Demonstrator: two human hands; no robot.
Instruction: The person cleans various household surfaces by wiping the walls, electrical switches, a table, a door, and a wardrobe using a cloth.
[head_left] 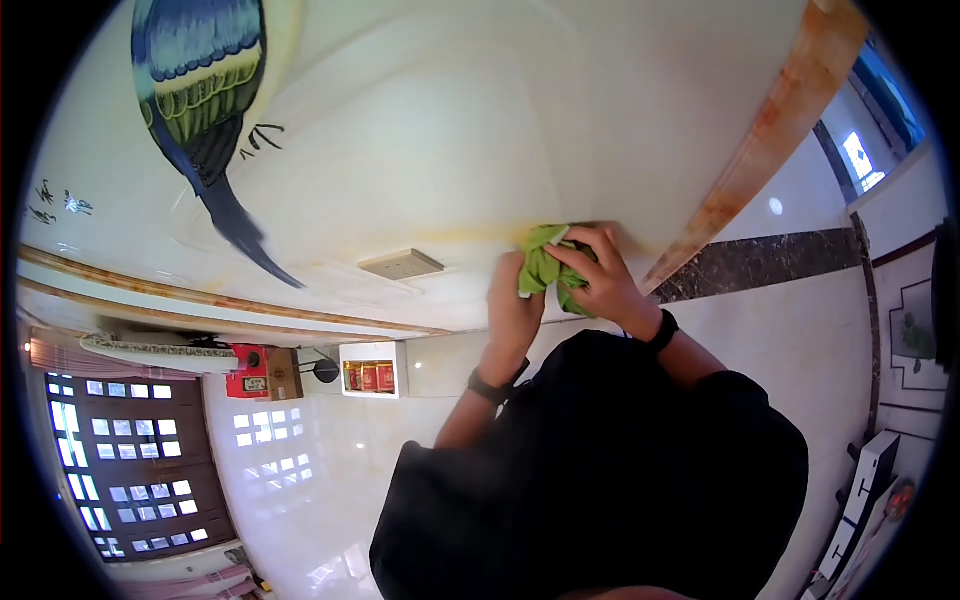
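The right hand (597, 272) grasped a crumpled green cloth (545, 268), and the left hand (516, 302) held its other side. The cloth was bunched between them, at the glossy cream wall (480, 130). Near the left hand was a beige rectangular socket plate (402, 264); farther out, a painted blue-and-green bird (208, 90) decorated the wall.

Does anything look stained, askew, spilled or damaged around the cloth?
Nothing looks spilled or broken. One oddity: a faint yellowish streak on the pale wall, running past the socket plate toward the green cloth. Stain or marbling, I cannot tell.
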